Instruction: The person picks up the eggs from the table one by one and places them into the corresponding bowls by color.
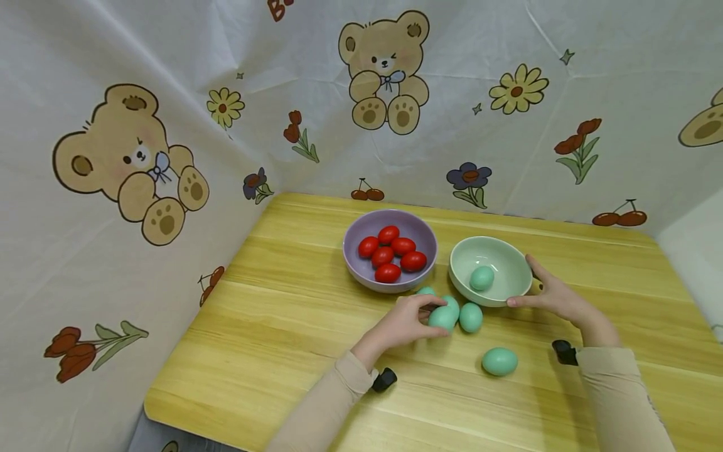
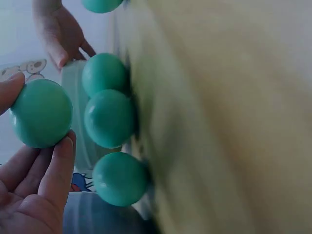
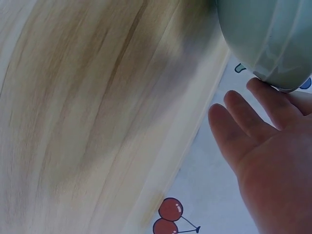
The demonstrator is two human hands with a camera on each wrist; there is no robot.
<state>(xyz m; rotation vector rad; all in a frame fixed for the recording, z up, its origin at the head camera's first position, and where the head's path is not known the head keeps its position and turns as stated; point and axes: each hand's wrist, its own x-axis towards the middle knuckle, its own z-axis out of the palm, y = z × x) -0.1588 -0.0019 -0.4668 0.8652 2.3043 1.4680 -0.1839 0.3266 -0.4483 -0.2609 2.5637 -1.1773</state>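
My left hand (image 1: 403, 323) pinches a green egg (image 1: 441, 318) between thumb and fingertips, just above the table. In the left wrist view this held egg (image 2: 41, 113) is apart from several other green eggs (image 2: 109, 118). One green egg (image 1: 471, 317) lies close to its right, and another (image 1: 426, 292) is partly hidden behind the hand. My right hand (image 1: 556, 300) touches the right outer side of a pale green bowl (image 1: 511, 267), thumb and fingers spread. In the right wrist view its fingers (image 3: 234, 126) look mostly straight. A green egg (image 1: 482, 277) sits inside this bowl.
A purple bowl (image 1: 353, 260) with several red eggs (image 1: 382, 257) stands left of the green bowl. Nearer the front, a lone green egg (image 1: 499, 361) lies on the wooden table (image 1: 254, 326). Behind the table hangs a bear-print cloth (image 1: 316, 69).
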